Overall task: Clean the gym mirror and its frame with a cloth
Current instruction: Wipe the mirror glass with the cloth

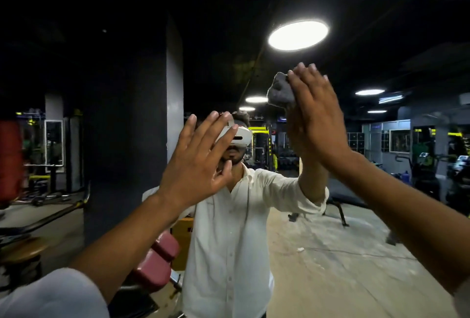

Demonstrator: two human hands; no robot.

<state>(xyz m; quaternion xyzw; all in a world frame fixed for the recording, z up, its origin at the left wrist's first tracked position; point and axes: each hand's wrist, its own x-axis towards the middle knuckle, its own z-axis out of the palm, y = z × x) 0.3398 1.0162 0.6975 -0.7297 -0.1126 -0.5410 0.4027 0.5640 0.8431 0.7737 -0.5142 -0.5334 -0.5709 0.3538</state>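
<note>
Gym mirror (114, 88) fills the view and reflects a person in a white shirt (229, 241). A crumpled grey cloth (281, 91) sits at one o'clock on the glass, pressed under the straight, flat fingers of the right hand (315, 114). At eight o'clock from the cloth, the left hand (198, 162) is spread against the glass, fingers apart, holding nothing.
</note>
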